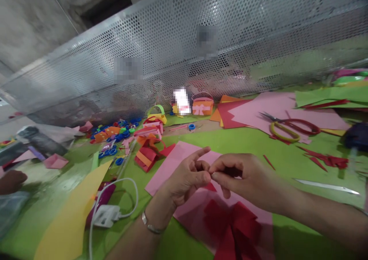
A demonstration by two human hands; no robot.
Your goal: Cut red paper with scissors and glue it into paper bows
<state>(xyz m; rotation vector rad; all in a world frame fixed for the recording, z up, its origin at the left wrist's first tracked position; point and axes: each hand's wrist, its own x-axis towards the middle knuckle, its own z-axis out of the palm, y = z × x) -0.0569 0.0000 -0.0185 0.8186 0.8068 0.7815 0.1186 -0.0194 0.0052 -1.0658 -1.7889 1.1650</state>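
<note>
My left hand and my right hand meet fingertip to fingertip above a pink sheet of paper. Both pinch with thumb and fingers; the left index finger points outward. Whatever lies between the fingertips is too small to make out. A bit of red paper shows just beneath the fingers; I cannot tell whether they touch it. Closer to me, a red paper bow rests on the pink sheet, slightly blurred. A silver bracelet circles my left wrist.
Scissors lie on coloured sheets at the back right, with red scraps and a metal blade nearer. Leftward are small paper bags, a white charger with cable, yellow paper and another person's hand. Perforated metal stands behind.
</note>
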